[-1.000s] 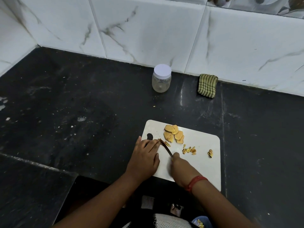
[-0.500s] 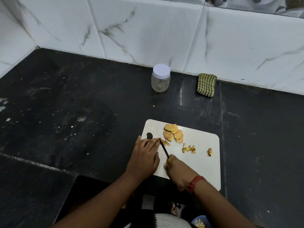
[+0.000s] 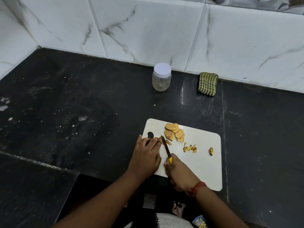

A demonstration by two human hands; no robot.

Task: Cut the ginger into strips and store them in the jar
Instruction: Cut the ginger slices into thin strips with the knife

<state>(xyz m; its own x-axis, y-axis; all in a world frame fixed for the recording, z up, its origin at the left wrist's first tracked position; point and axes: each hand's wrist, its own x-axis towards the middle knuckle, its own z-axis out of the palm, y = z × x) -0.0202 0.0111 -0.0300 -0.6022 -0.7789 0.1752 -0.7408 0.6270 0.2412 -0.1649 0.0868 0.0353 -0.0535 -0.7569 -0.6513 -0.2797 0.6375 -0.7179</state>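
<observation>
The right hand grips the yellow handle of a small knife, its blade angled up and to the left with the tip down on the white cutting board. The left hand lies flat-fingered at the board's left edge, fingertips pressing a small ginger piece that touches the blade near its tip; the wrist hangs off the board over the black countertop. Just right of the blade lie a few cut strips, and beyond them, near the board's far edge, a pile of ginger slices overlapping one another. More strips sit scattered mid-board, with one small scrap close to the right edge. The near right part of the board is bare, and its near edge reaches the front lip of the counter. Well apart, by the tiled wall, a clear jar stands upright with its white lid on; to its right a folded green striped cloth leans at the wall's foot. Wide dark counter stretches to the left of the board and between board and jar.
</observation>
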